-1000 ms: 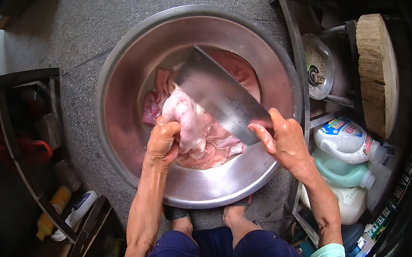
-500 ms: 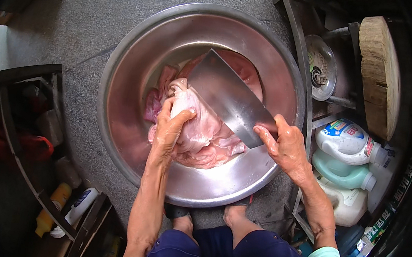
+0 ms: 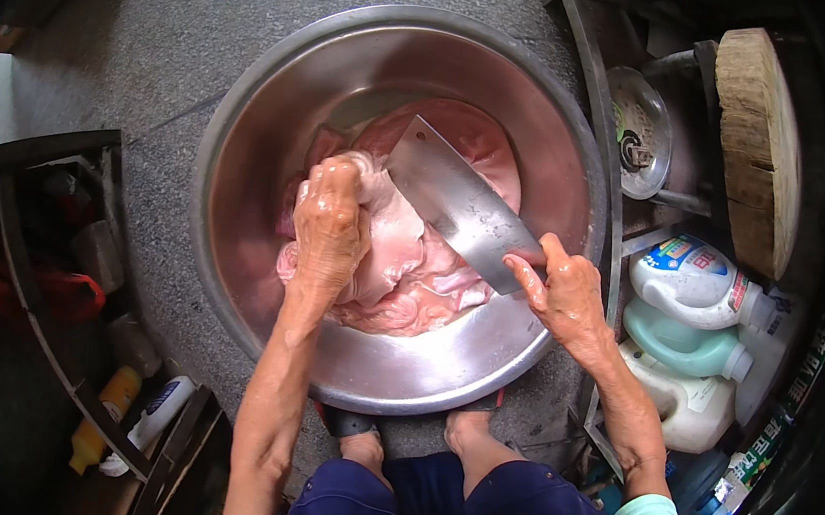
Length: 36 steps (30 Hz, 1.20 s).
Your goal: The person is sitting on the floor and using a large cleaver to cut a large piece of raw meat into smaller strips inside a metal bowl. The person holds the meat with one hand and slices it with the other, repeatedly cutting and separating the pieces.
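A pile of wet pink raw meat point(image 3: 392, 240), with folded, skin-like pieces, lies in a large metal basin point(image 3: 399, 382) in front of my feet. My left hand point(image 3: 331, 219) is closed on a pale fold of it at the pile's left side, back of the hand up, fingertips mostly hidden. In my right hand point(image 3: 568, 292) is a broad cleaver point(image 3: 458, 205), gripped at its lower right end. Its blade slants up and left over the meat, and a small hole shows near the far corner. Whether the edge touches the meat I cannot tell.
On the right, a rack holds a thick wooden chopping block point(image 3: 755, 153), a lid point(image 3: 640, 131) and several plastic jugs point(image 3: 691, 337). At the lower left, a dark shelf point(image 3: 44, 319) holds a yellow bottle point(image 3: 107, 417) and a white one point(image 3: 160, 412). Grey stone floor point(image 3: 227, 17) surrounds the basin.
My left hand has turned knuckles up and shifted slightly up and left, closing on the pale fold. The cleaver has tilted, its far end lower in view. My right hand has barely moved.
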### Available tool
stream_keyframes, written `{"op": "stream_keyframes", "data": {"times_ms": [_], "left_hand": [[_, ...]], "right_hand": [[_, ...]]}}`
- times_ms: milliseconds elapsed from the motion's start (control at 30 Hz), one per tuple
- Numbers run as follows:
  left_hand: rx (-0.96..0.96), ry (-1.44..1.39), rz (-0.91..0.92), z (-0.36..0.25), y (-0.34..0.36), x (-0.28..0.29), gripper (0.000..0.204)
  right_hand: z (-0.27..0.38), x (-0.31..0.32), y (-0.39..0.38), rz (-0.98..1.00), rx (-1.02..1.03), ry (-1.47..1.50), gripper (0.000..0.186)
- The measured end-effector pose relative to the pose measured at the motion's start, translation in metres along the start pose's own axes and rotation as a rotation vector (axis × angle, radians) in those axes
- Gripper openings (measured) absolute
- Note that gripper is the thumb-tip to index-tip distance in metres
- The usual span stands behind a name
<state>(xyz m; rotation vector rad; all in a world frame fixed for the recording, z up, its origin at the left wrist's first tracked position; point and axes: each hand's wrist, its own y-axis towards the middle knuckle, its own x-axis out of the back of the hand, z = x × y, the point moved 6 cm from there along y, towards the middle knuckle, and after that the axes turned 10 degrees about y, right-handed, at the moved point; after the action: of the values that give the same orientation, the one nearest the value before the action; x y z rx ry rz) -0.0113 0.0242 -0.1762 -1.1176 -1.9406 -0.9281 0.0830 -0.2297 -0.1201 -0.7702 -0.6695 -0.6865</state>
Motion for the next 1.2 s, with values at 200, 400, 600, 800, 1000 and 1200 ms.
{"op": "stream_keyframes", "data": {"times_ms": [200, 400, 600, 800, 1000, 1200], "left_hand": [[-0.233, 0.27, 0.217, -0.005, 0.007, 0.001, 0.051], [-0.312, 0.325, 0.192, -0.012, -0.005, 0.006, 0.034], [0.572, -0.707, 0.57, 0.014, -0.016, -0.001, 0.019], [1.027, -1.43, 0.693, 0.006, -0.045, 0.005, 0.027], [1.052, -1.587, 0.684, -0.012, -0.064, 0.005, 0.04], [1.1, -1.844, 0.438, -0.016, -0.082, 0.003, 0.037]], "right_hand": [[-0.002, 0.0, -0.002, 0.0, -0.001, 0.018, 0.036], [-0.001, -0.002, -0.001, 0.019, -0.003, -0.021, 0.035], [0.001, -0.001, -0.003, -0.01, 0.015, -0.017, 0.034], [0.002, -0.002, -0.005, -0.019, 0.031, -0.008, 0.033], [0.004, 0.0, -0.007, -0.005, -0.036, 0.045, 0.034], [0.006, 0.012, -0.019, -0.099, -0.057, 0.385, 0.026]]}}
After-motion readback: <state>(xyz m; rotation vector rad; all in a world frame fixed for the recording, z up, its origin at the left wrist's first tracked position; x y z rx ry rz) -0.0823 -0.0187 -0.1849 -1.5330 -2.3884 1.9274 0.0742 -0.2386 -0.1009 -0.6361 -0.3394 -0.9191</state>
